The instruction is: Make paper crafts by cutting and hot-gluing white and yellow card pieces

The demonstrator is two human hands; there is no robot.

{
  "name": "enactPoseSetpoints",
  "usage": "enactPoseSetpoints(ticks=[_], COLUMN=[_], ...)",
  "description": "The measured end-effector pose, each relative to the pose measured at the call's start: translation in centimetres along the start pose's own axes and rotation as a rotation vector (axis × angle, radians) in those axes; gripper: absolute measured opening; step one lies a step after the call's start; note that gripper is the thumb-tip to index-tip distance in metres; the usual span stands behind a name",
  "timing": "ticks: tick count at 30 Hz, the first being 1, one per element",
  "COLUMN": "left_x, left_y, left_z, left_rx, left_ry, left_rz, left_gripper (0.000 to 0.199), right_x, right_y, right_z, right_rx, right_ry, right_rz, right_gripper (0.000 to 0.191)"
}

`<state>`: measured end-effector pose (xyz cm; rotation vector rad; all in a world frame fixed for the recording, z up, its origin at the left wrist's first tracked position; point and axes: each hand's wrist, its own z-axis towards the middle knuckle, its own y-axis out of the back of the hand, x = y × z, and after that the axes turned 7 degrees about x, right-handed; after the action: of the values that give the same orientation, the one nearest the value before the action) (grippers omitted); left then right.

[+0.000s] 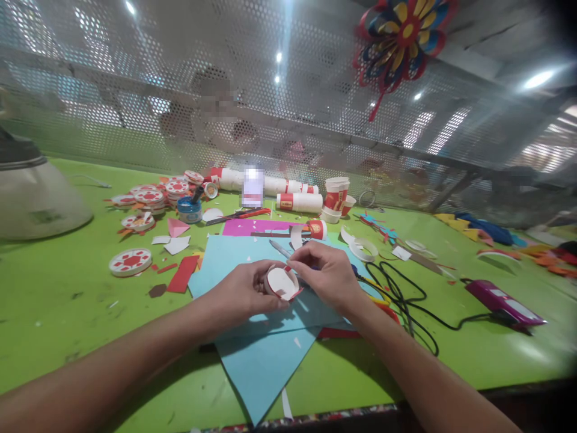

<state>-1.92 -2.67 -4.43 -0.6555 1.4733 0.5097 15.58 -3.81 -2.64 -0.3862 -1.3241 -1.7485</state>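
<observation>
Above the light blue paper [261, 367], my left hand [246, 291] is closed around a cut-down paper cup bottom [282, 284], white inside with a red edge. My right hand [324, 273] pinches at the far rim of that cup bottom, where a small red strip [287, 269] shows at the fingertips. Whether the strip is part of the cup bottom I cannot tell. Just beyond my right fingertips, a grey pen-like tool [280, 248] lies on the blue paper. A white and red cup piece [317, 229] lies farther back.
Red-patterned discs [130, 262] lie at left near a blue jar [189, 209] and red-handled scissors [238, 215]. Paper cups [336, 195] stand at the back. A black cable [419, 294] loops at right near a purple device [502, 304]. A perforated screen [157, 120] rises behind.
</observation>
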Motion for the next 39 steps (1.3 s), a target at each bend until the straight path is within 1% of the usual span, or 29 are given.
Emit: enactPoseSetpoints(ticks=[4, 10, 13, 16, 20, 23, 25, 27, 29, 39], left_x=[-0.1, -0.48, -0.43, -0.37, -0.34, -0.22, -0.07, 0.09, 0.2, 0.14], left_y=[-0.15, -0.42, -0.4, -0.38, -0.45, -0.48, -0.43, -0.33, -0.25, -0.36], left_z=[-0.02, -0.28, -0.36, -0.37, -0.36, -0.32, -0.26, -0.21, -0.19, -0.27], left_rx=[-0.002, -0.007, 0.004, 0.021, 0.008, 0.004, 0.007, 0.014, 0.02, 0.013], left_ry=[0.002, 0.0, 0.012, 0.026, 0.038, 0.036, 0.027, 0.018, 0.014, 0.036], left_rz=[0.0, 0.028, 0.045, 0.043, 0.044, 0.053, 0.055, 0.048, 0.047, 0.049], left_gripper=[0.039, 0.036, 0.033, 0.034, 0.038, 0.036, 0.034, 0.034, 0.035, 0.037], right_x=[0.58, 0.92, 0.75, 0.53, 0.3, 0.18, 0.14, 0.16, 0.22, 0.12], right_y=[0.03, -0.09, -0.15, -0.17, -0.17, -0.23, -0.27, -0.27, -0.25, -0.22], right_z=[-0.24, -0.36, -0.31, -0.27, -0.28, -0.3, -0.32, -0.35, -0.4, -0.25], right_rx=[-0.012, -0.027, -0.019, -0.005, 0.013, 0.013, 0.008, 0.01, 0.018, 0.046], right_ry=[0.064, 0.107, 0.118, 0.122, 0.123, 0.123, 0.109, 0.088, 0.075, 0.075], right_rz=[-0.149, -0.232, -0.231, -0.222, -0.229, -0.227, -0.218, -0.211, -0.211, -0.202], right_gripper=[0.007, 0.007, 0.007, 0.007, 0.007, 0.006, 0.01, 0.018, 0.021, 0.023])
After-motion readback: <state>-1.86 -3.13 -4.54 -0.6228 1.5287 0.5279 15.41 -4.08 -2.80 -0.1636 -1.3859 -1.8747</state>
